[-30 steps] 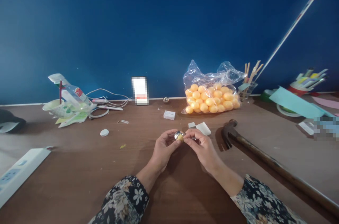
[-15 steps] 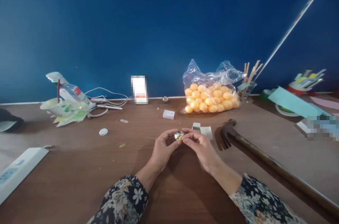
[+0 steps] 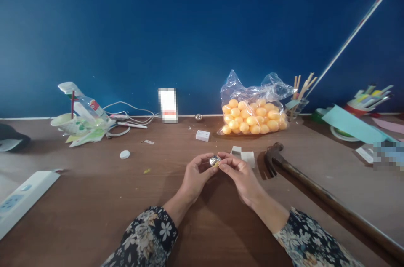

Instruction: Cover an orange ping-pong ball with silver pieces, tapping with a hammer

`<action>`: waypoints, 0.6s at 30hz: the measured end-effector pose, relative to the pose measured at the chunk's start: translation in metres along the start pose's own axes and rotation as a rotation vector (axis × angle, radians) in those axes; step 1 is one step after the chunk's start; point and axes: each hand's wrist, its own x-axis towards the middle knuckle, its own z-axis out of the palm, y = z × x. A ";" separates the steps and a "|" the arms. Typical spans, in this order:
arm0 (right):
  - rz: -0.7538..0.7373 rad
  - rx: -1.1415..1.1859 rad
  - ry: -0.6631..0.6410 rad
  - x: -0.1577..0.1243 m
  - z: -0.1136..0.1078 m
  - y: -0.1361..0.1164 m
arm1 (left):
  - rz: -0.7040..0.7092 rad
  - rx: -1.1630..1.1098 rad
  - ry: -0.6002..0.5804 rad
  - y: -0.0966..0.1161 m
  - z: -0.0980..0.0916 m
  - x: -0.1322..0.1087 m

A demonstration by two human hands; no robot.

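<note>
A small shiny silver ball (image 3: 214, 160) is held just above the brown table between my two hands. A yellowish patch shows low on its near side; I cannot tell whether it belongs to the ball. My left hand (image 3: 195, 177) pinches the ball from the left with thumb and fingers. From the other side, my right hand (image 3: 240, 179) grips it with thumb and forefinger, its fingertips almost meeting those of my left hand. Behind the right fingers lie a small white box piece (image 3: 236, 150) and a flat white piece (image 3: 248, 158).
A claw hammer (image 3: 303, 178) lies to the right. Farther back are a small white box (image 3: 202, 135), another silver ball (image 3: 198, 117) and a clear bag of orange balls (image 3: 252, 117). On the left are a white cap (image 3: 125, 154), a power strip (image 3: 27, 199) and a plastic bottle (image 3: 90, 107).
The camera view has shifted slightly, so the table items appear a little farther right. Both hands keep hold of the silver ball in nearly the same pose.
</note>
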 end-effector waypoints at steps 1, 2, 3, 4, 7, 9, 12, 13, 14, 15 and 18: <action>-0.002 -0.007 0.003 0.000 0.000 0.000 | 0.001 -0.001 -0.004 0.000 0.000 0.000; -0.003 -0.013 0.004 0.000 0.000 0.000 | 0.002 0.000 -0.008 -0.001 -0.001 0.000; -0.004 -0.017 0.004 0.001 0.000 -0.001 | 0.004 0.000 -0.009 -0.001 -0.001 0.001; -0.005 -0.019 0.004 0.001 0.000 -0.001 | 0.006 -0.001 -0.010 -0.001 -0.001 0.001; -0.007 -0.019 0.006 0.000 0.000 -0.001 | 0.005 -0.010 -0.006 -0.001 -0.001 0.001; -0.005 -0.023 0.006 0.000 0.000 0.000 | 0.002 -0.013 -0.004 -0.001 -0.001 0.000; -0.006 -0.032 0.005 0.000 0.000 0.000 | 0.000 -0.013 -0.002 0.000 0.000 -0.001; -0.007 -0.035 0.005 0.000 0.000 0.000 | 0.001 -0.014 0.001 0.000 0.000 -0.001; -0.007 -0.038 0.004 0.000 0.000 0.000 | 0.001 -0.015 0.003 0.001 0.000 -0.001; -0.008 -0.043 0.005 0.000 0.000 -0.001 | 0.002 -0.016 0.004 0.001 0.000 -0.001; -0.008 -0.058 0.002 0.000 0.001 -0.001 | 0.005 -0.014 0.003 0.000 0.000 -0.001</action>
